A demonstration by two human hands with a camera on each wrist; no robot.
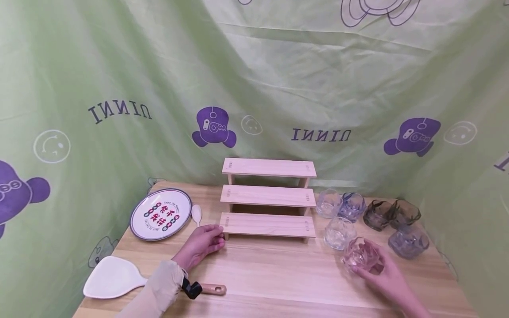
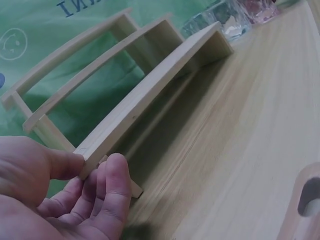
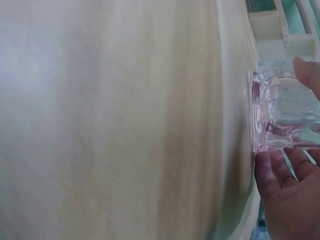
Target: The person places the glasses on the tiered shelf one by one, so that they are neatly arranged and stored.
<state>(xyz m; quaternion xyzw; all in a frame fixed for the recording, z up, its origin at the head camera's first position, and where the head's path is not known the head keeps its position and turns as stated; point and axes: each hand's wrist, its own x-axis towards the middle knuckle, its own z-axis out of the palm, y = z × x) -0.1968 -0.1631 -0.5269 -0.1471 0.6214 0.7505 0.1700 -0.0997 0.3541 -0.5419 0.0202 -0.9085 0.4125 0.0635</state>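
A three-tier wooden step rack [image 1: 267, 224] stands at the middle back of the table. At its lowest tier, my left hand [image 1: 204, 243] pinches the left end of the board [image 2: 135, 107] between thumb and fingers. On the right, my right hand [image 1: 377, 269] grips a pinkish clear glass [image 1: 359, 255], thumb on one side and fingers on the other, as the right wrist view shows. Just behind that glass is a clear glass [image 1: 339, 234]. Further glasses stand around it: a clear one [image 1: 329, 204], a bluish one [image 1: 352, 206], dark ones [image 1: 378, 215] and a greyish one [image 1: 408, 242].
At the left a white plate [image 1: 161, 214] with red print lies beside a small white spoon [image 1: 196, 214]. A white spatula [image 1: 113, 278] with a wooden handle [image 1: 214, 289] lies at the front left, partly under my left forearm. Green printed cloth [image 1: 258, 88] hangs behind the table.
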